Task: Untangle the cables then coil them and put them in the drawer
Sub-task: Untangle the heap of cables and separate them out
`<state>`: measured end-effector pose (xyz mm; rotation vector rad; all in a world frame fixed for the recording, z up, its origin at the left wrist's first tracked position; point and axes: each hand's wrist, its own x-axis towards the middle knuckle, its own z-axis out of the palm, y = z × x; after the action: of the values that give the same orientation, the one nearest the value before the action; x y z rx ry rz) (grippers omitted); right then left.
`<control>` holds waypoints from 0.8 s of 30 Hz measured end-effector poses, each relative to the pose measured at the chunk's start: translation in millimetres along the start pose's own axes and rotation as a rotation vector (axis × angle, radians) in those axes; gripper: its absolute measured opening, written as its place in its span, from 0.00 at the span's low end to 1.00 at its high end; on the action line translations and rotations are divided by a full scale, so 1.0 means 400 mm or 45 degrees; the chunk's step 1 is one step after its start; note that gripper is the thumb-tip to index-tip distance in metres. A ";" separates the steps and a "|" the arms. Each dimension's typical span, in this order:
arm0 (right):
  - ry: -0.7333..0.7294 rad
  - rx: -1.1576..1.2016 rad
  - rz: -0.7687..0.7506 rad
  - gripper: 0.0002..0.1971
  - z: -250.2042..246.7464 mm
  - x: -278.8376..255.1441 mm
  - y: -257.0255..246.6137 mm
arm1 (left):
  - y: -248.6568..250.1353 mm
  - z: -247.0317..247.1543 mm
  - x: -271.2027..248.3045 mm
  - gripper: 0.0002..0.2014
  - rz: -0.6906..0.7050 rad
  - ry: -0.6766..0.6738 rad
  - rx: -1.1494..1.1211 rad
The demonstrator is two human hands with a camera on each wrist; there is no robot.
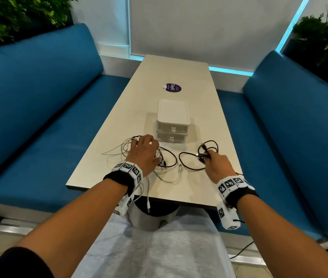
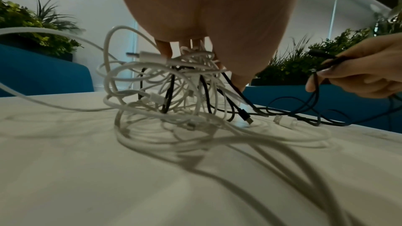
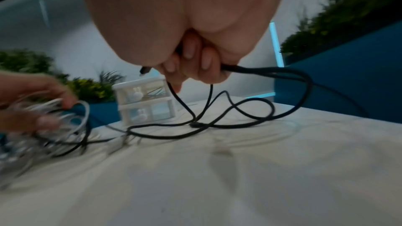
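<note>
White and black tangled cables [image 2: 165, 88] are gripped from above by the left hand [image 1: 144, 152]. Right hand [image 1: 218, 164] fingers [image 3: 205, 61] clasp a black cable [image 3: 237, 109] over the desk [image 1: 179, 73].

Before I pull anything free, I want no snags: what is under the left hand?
Under the left hand, a tangle of white and black cables is bunched on the table, gripped from above. Where each cable runs inside the knot is hidden.

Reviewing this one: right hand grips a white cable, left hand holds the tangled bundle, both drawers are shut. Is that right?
Not quite. The cable in the right hand is black, not white, as the right wrist view shows. The rest stands: the left hand holds the tangled bundle, and both drawers are shut.
</note>
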<state>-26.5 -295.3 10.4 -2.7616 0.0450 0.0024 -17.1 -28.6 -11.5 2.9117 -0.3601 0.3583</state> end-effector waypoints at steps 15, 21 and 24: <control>-0.336 -0.595 -0.031 0.30 0.054 -0.004 0.025 | -0.061 -0.029 -0.024 0.46 0.149 -0.401 0.122; -0.267 -0.437 0.350 0.13 0.018 -0.013 0.113 | -0.052 -0.008 -0.025 0.42 0.138 -0.269 0.224; -0.159 -0.264 0.434 0.12 0.006 -0.007 0.102 | -0.038 -0.006 -0.022 0.41 0.124 -0.260 0.209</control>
<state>-30.7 -332.3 -7.0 -2.9153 0.5074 0.2845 -21.8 -11.6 -13.7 3.1080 -0.5281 0.1071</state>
